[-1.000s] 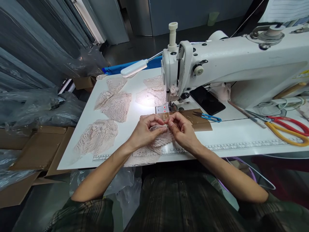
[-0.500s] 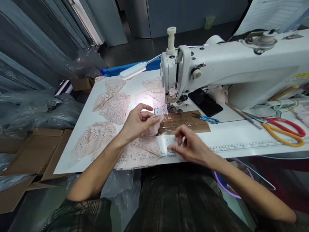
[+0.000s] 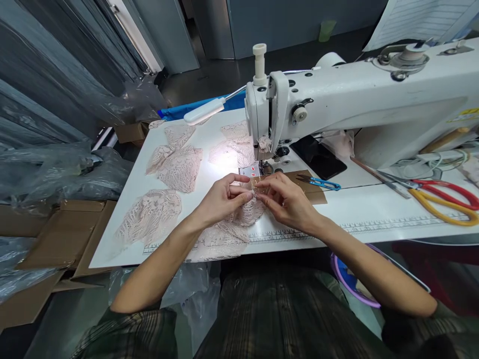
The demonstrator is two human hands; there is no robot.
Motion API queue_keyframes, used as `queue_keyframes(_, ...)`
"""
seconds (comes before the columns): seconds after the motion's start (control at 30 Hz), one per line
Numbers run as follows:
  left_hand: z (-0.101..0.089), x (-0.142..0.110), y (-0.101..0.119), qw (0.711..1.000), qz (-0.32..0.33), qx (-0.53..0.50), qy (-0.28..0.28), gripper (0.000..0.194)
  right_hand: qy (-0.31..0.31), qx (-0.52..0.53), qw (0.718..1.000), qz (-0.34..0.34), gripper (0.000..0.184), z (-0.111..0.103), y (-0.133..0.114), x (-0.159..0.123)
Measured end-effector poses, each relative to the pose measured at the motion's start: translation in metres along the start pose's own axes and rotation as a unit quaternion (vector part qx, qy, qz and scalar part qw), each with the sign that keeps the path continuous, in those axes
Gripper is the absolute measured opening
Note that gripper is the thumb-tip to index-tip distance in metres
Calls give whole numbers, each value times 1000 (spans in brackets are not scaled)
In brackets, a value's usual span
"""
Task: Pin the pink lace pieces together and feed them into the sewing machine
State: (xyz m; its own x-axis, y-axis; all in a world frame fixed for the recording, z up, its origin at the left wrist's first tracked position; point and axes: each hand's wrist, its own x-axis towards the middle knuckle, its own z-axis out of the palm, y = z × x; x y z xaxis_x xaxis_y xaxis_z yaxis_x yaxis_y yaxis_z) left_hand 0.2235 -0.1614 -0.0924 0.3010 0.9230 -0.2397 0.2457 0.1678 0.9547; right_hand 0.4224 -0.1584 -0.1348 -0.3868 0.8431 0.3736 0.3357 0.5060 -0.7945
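Observation:
A pale pink lace piece (image 3: 228,232) lies at the table's front edge, just before the white sewing machine (image 3: 355,99). My left hand (image 3: 222,198) pinches the lace's upper edge with curled fingers. My right hand (image 3: 286,199) meets it from the right, its fingertips pinched on the same edge and on something small I cannot make out. Both hands sit a little in front of the presser foot (image 3: 265,167), over a brown taped patch (image 3: 299,182) on the machine bed.
More lace pieces (image 3: 175,162) lie at the table's left and back. Blue thread snips (image 3: 322,183) rest beside the brown patch. Red and yellow scissors (image 3: 445,197) lie at the right. A lamp (image 3: 205,109) lights the needle area. Cardboard boxes (image 3: 63,234) stand left.
My right hand, which had dropped toward the table's front edge, has come back up to the lace edge. My left hand's fingers have closed on the lace again.

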Motion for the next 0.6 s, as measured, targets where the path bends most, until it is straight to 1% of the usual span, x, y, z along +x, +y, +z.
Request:
queue_keyframes(0.07,1,0,0,1000,4,7,2,55,-17,51,997,55,21,-2,1,4)
queue_keyframes(0.1,1,-1,1,1000,6,12,2,54,-40,95,991,90,22,-3,1,7)
queue_keyframes(0.17,2,-1,1,1000,6,23,1,54,-94,194,963,162,29,-4,2,10)
queue_keyframes(0.2,2,-1,1,1000,6,28,0,53,-110,237,946,191,33,-4,2,12)
queue_keyframes(0.23,3,-1,1,999,10,32,1,51,-111,268,933,212,37,-2,2,13)
queue_keyframes(0.27,3,-1,1,999,16,36,3,49,-97,284,927,224,40,0,2,14)
queue_keyframes(0.3,4,-1,1,999,25,39,3,47,-74,287,928,227,41,3,2,14)
queue_keyframes(0.33,5,-1,1,999,34,42,4,45,-45,277,935,218,40,7,2,14)
queue_keyframes(0.43,8,-2,-1,997,58,51,3,40,41,214,963,160,31,14,0,12)
queue_keyframes(0.47,8,-3,-2,997,63,54,4,39,55,203,966,148,29,13,0,11)
queue_keyframes(0.5,8,-3,-3,996,68,56,6,39,53,205,966,147,29,11,1,11)
queue_keyframes(0.53,8,-3,-3,996,71,58,8,39,33,217,963,156,30,7,1,10)
queue_keyframes(0.6,7,-4,-4,995,71,62,13,39,-46,251,949,183,35,-3,2,10)
